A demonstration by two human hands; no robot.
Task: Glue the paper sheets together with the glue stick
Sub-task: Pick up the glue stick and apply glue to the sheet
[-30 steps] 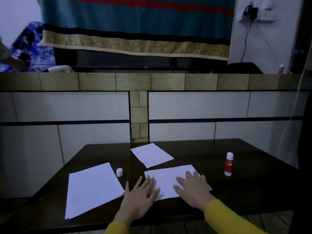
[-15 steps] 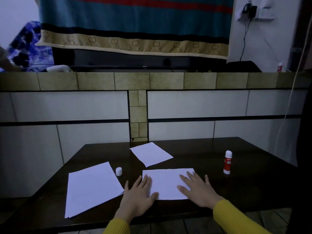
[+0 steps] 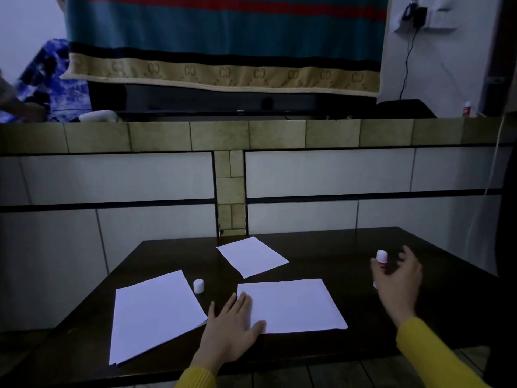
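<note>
Three white paper sheets lie on the dark table (image 3: 363,242): a stack at the left (image 3: 156,312), a small sheet at the back (image 3: 251,256), and a sheet in the middle (image 3: 291,303). My left hand (image 3: 229,329) rests flat on the middle sheet's left edge, fingers straight. The red and white glue stick (image 3: 382,259) stands uncapped at the right. My right hand (image 3: 400,278), blurred, is at the stick with thumb and fingers spread on either side of it; they do not look closed on it. The stick's white cap (image 3: 198,286) stands between the left stack and the middle sheet.
A tiled wall with a ledge (image 3: 251,135) rises right behind the table. On the ledge are a dark TV base (image 3: 223,103), hanging cloth and another small glue stick (image 3: 466,109) far right. The table's near edge is just below my wrists.
My right hand has lifted off the middle sheet and moved right to the glue stick. The sheet now lies squarer to the table edge. My left hand stays on its left edge.
</note>
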